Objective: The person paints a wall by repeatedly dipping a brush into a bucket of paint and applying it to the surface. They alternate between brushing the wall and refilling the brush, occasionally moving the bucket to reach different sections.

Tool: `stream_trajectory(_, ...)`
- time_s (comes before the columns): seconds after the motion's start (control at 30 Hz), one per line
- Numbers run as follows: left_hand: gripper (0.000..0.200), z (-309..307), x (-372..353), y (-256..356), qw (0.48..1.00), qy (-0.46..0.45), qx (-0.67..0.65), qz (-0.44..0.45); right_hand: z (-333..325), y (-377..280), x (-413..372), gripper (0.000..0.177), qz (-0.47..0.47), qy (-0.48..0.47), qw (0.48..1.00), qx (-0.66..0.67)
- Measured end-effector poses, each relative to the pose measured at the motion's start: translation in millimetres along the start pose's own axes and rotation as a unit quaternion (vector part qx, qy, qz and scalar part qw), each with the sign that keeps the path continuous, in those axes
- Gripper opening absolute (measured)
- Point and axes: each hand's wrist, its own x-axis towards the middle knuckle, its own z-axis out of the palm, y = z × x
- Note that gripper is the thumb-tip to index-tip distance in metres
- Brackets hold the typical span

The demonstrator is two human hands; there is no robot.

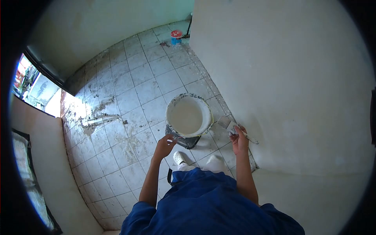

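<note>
In my right hand (pixel 239 140) is a wide paintbrush (pixel 225 122), its flat pale head pointing left toward the bucket and its white-smeared handle sticking out past my fingers on the right. My left hand (pixel 166 146) hovers by the near left side of the bucket, fingers loosely bent and apart, holding nothing. Between and just beyond my hands stands a round bucket (pixel 208 117) with a paint-crusted rim and a thin yellowish handle. Off-white paint (pixel 187 114) fills part of it. Under the bucket is a dark grey stand (pixel 188 142).
A pale wall (pixel 297 86) rises close on my right. Dirty white floor tiles (pixel 135 98) carry splashes and a wet streak at left. A blue can with a red top (pixel 176 37) sits by the far wall corner. A bright doorway (pixel 43 90) opens at left.
</note>
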Motion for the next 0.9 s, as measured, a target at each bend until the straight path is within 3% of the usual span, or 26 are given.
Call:
stream_trajectory(0.07, 0.054, 5, 19, -21, 1.0, -0.01, -0.003, -0.027, -7, 8, 7, 0.034, 0.019, -0.004, 0.999, -0.026)
stream_trajectory(0.3, 0.104, 58, 78, -93, 0.997, 0.048, 0.056, 0.029, 9, 52, 63, 0.032, 0.06, -0.015, 0.984, -0.168)
stream_trajectory(0.37, 0.109, 71, 84, -91, 0.995, 0.059, 0.075, -0.039, 20, 74, 87, 0.033, 0.072, -0.047, 0.971, -0.222)
stream_trajectory(0.5, 0.113, 92, 92, -92, 0.991, 0.075, 0.09, -0.068, 47, 122, 125, 0.037, 0.049, -0.147, 0.93, -0.333)
stream_trajectory(0.57, 0.115, 101, 92, -90, 0.989, 0.082, 0.094, -0.074, 48, 151, 151, 0.037, 0.016, -0.219, 0.902, -0.371)
stream_trajectory(0.67, 0.117, 108, 92, -89, 0.987, 0.094, 0.101, -0.086, 54, 180, 181, 0.035, -0.083, -0.31, 0.783, -0.533)
stream_trajectory(0.9, 0.116, 105, 90, -75, 0.982, 0.114, 0.073, -0.131, 48, 233, 230, 0.036, -0.083, -0.405, 0.654, -0.634)
